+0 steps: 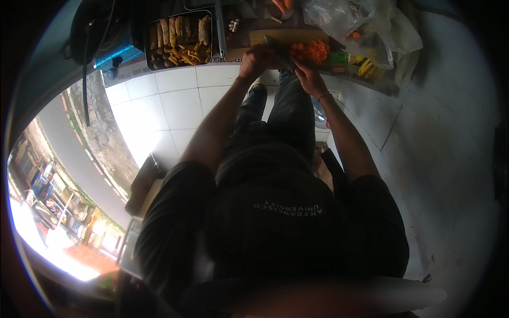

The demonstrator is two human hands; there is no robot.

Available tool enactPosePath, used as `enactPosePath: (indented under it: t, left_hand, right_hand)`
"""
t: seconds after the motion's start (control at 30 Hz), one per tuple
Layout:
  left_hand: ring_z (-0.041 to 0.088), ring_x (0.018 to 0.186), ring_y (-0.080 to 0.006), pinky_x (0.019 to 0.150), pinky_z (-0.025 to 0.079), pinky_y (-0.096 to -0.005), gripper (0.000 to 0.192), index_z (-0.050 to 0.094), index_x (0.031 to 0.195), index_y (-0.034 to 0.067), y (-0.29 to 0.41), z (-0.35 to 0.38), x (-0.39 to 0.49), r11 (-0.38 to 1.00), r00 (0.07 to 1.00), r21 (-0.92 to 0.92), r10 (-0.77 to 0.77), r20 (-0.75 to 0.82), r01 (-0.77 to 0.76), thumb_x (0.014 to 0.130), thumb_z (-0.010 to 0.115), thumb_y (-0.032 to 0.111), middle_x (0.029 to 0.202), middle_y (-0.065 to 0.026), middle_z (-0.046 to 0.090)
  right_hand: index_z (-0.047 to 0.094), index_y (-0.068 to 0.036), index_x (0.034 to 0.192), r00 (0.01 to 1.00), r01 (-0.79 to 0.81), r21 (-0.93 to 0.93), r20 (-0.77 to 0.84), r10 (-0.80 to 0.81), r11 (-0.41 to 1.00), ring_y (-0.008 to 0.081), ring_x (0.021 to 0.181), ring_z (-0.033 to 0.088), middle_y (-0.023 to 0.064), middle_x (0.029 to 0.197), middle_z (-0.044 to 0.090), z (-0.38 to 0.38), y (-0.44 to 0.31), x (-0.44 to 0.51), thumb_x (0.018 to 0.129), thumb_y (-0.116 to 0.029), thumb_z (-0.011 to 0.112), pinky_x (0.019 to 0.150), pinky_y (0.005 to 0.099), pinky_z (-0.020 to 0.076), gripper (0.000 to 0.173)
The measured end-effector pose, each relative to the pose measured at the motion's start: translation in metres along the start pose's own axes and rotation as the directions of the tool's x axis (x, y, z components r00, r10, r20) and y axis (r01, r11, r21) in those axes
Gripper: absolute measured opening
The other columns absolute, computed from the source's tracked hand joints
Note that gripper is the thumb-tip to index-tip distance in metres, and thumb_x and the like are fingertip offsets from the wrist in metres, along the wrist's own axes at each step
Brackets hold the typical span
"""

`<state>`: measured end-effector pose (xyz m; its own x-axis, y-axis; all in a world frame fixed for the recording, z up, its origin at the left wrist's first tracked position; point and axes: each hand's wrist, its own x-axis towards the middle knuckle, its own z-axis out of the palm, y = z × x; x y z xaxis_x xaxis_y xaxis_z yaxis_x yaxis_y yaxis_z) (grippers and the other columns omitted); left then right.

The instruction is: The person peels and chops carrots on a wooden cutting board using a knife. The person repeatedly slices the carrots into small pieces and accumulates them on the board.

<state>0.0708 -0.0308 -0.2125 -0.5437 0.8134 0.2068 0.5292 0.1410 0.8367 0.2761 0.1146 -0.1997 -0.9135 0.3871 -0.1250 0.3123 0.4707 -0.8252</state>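
A dark knife (281, 52) lies slantwise between my hands, over the near side of a wooden cutting board (260, 36). Its lower end meets the fingers of my right hand (312, 79). My left hand (254, 61) is against the knife's left side, its fingers in shadow, so its grip is unclear. Shredded orange carrot (317, 51) is heaped on the board's right part, beyond my right hand.
At left, a metal tray (211, 39) holds rolled snacks (171, 31) and fried pieces (190, 53), beside a stove (119, 55) with a dark pan (85, 35). Garlic (233, 25) lies behind the board. Plastic bags (370, 35), a green packet (338, 59) and yellow produce (366, 68) are at right.
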Motion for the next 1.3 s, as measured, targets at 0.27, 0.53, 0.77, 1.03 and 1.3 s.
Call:
enactPosePath:
  t: [0.27,0.53,0.77,1.03,1.3]
  left_hand:
    - [0.07,0.077,-0.0361,0.066,0.057,-0.0432,0.015,0.07,0.094,0.006,0.013,0.0,0.002,0.996,0.99,0.015,-0.092,-0.107,0.094,0.083,0.078,0.014,0.089,-0.0129,0.07]
    - [0.07,0.088,-0.0353,0.074,0.057,-0.0427,0.013,0.07,0.095,0.003,0.013,0.0,0.018,0.989,0.993,0.146,0.008,-0.114,0.009,0.082,0.072,0.007,0.096,-0.0145,0.07]
    - [0.064,0.105,-0.0346,0.087,0.053,-0.0453,0.03,0.07,0.108,0.009,0.02,0.0,0.036,0.965,1.0,0.263,0.007,0.024,-0.013,0.079,0.075,0.015,0.11,-0.0119,0.066]
    - [0.049,0.128,-0.0289,0.1,0.037,-0.0563,0.054,0.064,0.124,0.016,0.055,0.035,0.043,0.855,0.949,0.484,0.028,0.314,-0.185,0.078,0.076,0.041,0.13,-0.0072,0.056]
    - [0.061,0.111,-0.0297,0.097,0.041,-0.051,0.036,0.07,0.112,0.017,0.03,0.051,0.05,0.888,0.969,0.448,-0.014,0.246,-0.101,0.08,0.076,0.033,0.117,-0.0066,0.064]
  right_hand:
    - [0.05,-0.015,0.149,0.998,-0.065,-0.03,-0.016,0.064,0.997,0.0379,0.115,0.064,0.0229,0.127,0.064,-0.008,-0.018,-0.009,0.099,-0.008,0.056,0.098,0.0418,0.0493,0.051]
    - [0.047,-0.02,0.152,0.945,-0.226,-0.054,-0.256,0.205,0.973,0.0379,0.092,0.072,0.0262,0.106,0.07,-0.008,-0.033,-0.043,0.101,-0.013,0.056,0.077,0.0399,0.0551,0.052]
    - [0.046,-0.015,0.152,0.906,-0.252,-0.035,-0.359,0.223,0.967,0.0316,0.082,0.072,0.0204,0.095,0.071,-0.015,-0.038,-0.076,0.101,-0.012,0.056,0.075,0.0376,0.0549,0.052]
    - [0.048,-0.016,0.15,0.855,-0.317,0.096,-0.403,0.328,0.944,0.0413,0.084,0.07,0.0238,0.092,0.07,-0.02,-0.045,-0.092,0.1,-0.017,0.056,0.073,0.046,0.0546,0.051]
    - [0.044,-0.014,0.153,0.842,-0.345,0.08,-0.415,0.346,0.935,0.0269,0.074,0.068,0.0128,0.083,0.067,-0.018,-0.049,-0.105,0.101,-0.014,0.056,0.071,0.0376,0.0532,0.053]
